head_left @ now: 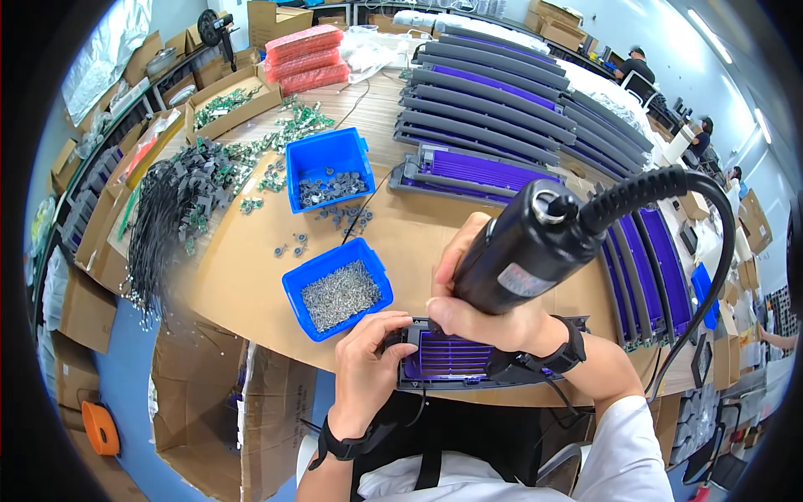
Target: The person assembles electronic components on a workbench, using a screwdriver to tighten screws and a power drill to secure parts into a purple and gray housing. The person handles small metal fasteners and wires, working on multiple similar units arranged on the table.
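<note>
My right hand (pixel 493 318) is wrapped round a black electric screwdriver (pixel 523 251), held over the workpiece with a thick cable curling off its top. Below it, at the table's near edge, lies a dark grey housing with a purple slatted panel (pixel 447 358). The driver's tip is hidden behind my right hand. My left hand (pixel 368 356) grips the left end of this housing, thumb on top. Just beyond my left hand stands a blue bin of small metal screws (pixel 339 297). Farther back, another blue bin (pixel 328 146) holds small dark grey round parts.
Several grey-and-purple housings (pixel 485 100) lie in rows at the back, with more at the right (pixel 648 268). Loose grey parts (pixel 293 247) lie near the bins. Black wires (pixel 163 222) and green circuit boards (pixel 293 125) pile up left. An open cardboard box (pixel 201 393) stands below the table edge.
</note>
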Demonstrator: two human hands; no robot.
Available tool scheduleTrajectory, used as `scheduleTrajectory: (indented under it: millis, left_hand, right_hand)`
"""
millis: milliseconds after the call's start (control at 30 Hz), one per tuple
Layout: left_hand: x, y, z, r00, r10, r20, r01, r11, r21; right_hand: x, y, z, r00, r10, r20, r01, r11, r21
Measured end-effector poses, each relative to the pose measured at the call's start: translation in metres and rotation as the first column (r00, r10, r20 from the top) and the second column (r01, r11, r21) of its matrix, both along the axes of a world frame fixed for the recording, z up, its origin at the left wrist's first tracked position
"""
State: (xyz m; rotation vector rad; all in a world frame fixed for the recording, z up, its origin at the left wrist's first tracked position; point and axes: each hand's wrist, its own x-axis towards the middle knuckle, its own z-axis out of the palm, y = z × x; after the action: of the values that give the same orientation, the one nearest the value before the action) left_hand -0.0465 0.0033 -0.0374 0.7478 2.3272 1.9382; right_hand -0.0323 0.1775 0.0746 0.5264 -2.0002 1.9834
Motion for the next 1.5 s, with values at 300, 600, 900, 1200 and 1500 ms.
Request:
scheduleTrajectory:
  millis: [300, 600, 900, 1200, 1500]
  left_hand:
    - [0.001, -0.003, -0.001, 0.999, -0.032, 0.042, 0.030, 0.999, 0.042]
    - [0.000, -0.003, -0.001, 1.000, -0.006, -0.016, 0.006, 1.000, 0.007]
    - [0.001, -0.005, -0.001, 0.994, -0.006, -0.106, 0.007, 1.000, 0.011]
    - [0.001, -0.006, -0.002, 0.992, -0.001, -0.130, 0.004, 1.000, 0.025]
    - [0.001, -0.007, 0.002, 0.989, -0.011, -0.148, 0.011, 1.000, 0.001]
  right_hand:
    - [0.007, 0.001, 0.007, 0.996, -0.064, 0.061, 0.070, 0.993, -0.098]
    - [-0.023, -0.029, 0.004, 0.977, -0.113, -0.182, 0.062, 0.962, -0.266]
    - [-0.042, -0.043, -0.020, 0.985, -0.098, -0.141, 0.049, 0.947, -0.317]
    - [-0.043, -0.043, -0.024, 0.990, -0.075, -0.119, 0.036, 0.955, -0.296]
    - [-0.042, -0.042, -0.022, 0.990, -0.099, -0.098, 0.065, 0.950, -0.304]
